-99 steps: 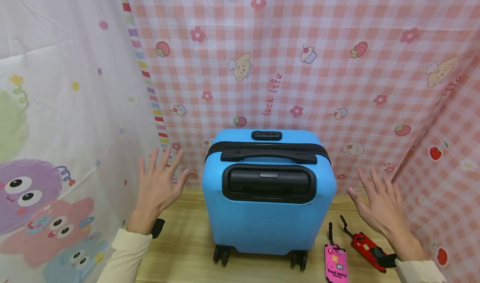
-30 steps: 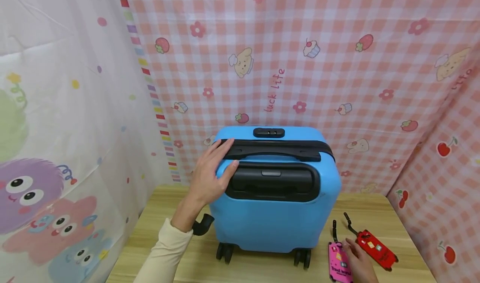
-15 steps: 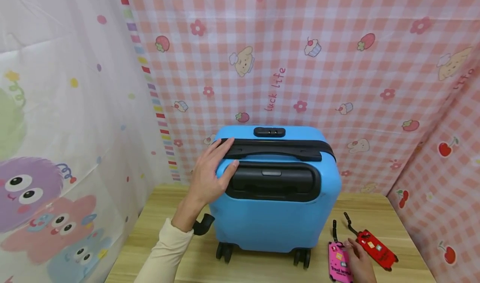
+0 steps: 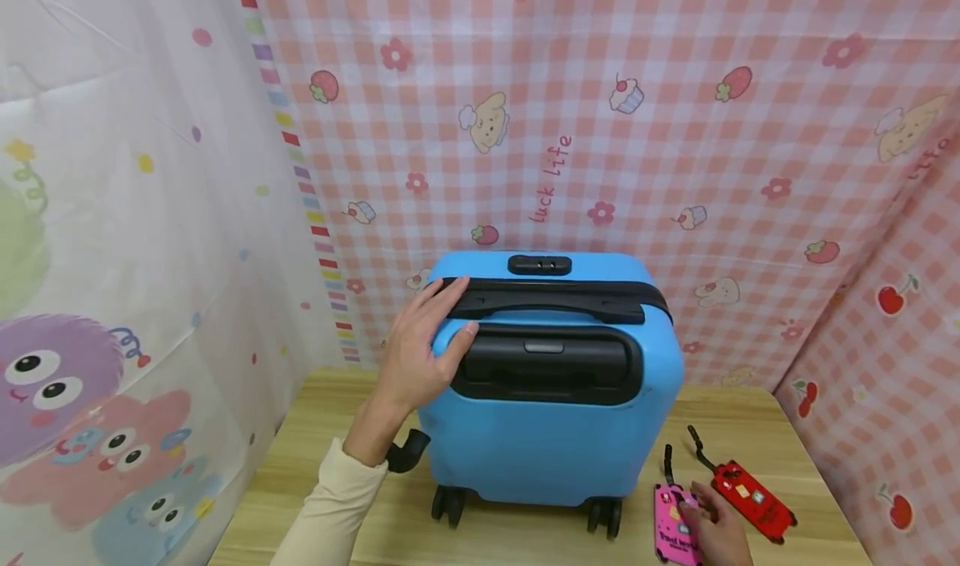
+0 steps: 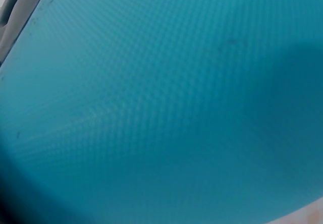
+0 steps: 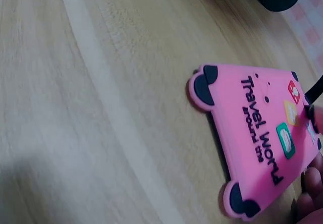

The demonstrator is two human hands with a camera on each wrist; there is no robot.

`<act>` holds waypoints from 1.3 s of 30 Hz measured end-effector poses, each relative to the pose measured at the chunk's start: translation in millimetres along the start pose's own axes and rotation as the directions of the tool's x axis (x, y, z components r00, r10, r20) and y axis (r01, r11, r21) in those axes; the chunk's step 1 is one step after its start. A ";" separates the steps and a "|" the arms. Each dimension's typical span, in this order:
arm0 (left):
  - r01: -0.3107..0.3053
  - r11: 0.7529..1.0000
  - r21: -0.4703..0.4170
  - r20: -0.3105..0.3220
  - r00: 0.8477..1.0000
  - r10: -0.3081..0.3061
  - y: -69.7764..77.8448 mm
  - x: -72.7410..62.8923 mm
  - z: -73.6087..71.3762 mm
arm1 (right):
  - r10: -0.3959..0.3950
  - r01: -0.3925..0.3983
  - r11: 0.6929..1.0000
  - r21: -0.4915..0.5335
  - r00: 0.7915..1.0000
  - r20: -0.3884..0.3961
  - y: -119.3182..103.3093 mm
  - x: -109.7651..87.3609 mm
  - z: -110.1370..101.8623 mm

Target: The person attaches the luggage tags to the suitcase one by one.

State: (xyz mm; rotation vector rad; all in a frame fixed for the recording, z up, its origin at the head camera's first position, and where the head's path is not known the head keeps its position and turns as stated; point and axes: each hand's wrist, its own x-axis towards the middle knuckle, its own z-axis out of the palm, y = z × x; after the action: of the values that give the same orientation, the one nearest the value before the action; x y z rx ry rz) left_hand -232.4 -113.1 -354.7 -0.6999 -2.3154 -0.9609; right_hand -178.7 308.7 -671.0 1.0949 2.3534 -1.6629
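While near the red tag (image 4: 754,503), pink tag (image 6: 257,138) by its edge in the pinching right grip (image 4: 720,524)

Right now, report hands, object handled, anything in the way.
Left hand on blue hard-shell suitcase. Right hand pinching pink rectangular luggage tag. Red rectangular luggage tag nearby; no visible obstruction.

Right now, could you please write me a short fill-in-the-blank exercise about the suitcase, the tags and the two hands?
1. The left hand rests on the ____ coloured suitcase.
2. The right hand grips the ____ coloured luggage tag.
3. In the right wrist view, that tag's large print reads "Travel ____".
4. The other tag is mainly ____ in colour.

Missing words: blue; pink; World; red.
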 end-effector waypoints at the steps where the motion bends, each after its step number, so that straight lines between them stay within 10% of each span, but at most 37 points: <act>1: -0.003 1.000 -0.002 -0.001 1.000 0.003 0.1 0.1 0.3 | -0.003 0.003 1.000 -0.004 1.000 -0.013 -0.5 -0.6 0.6; 12: -0.010 1.000 -0.012 -0.015 1.000 0.010 0.3 0.3 1.8 | -0.023 0.021 0.999 -0.037 0.998 -0.053 -8.4 -0.8 6.9; 27: -0.003 1.000 -0.024 -0.021 1.000 0.002 3.9 0.4 -0.5 | -0.013 0.033 0.997 -0.070 0.964 0.267 -25.3 -19.4 -31.3; 39: 0.009 0.999 -0.034 -0.016 1.000 -0.009 1.4 -0.5 0.7 | -0.085 0.127 0.985 -0.113 0.944 0.320 -30.5 -19.1 -41.2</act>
State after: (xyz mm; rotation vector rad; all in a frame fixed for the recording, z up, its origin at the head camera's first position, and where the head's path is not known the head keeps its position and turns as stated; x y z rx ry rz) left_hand -231.4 -111.9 -354.7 -0.6934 -2.2949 -1.0084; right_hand -168.0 328.8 -621.2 0.6357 2.3071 -1.5498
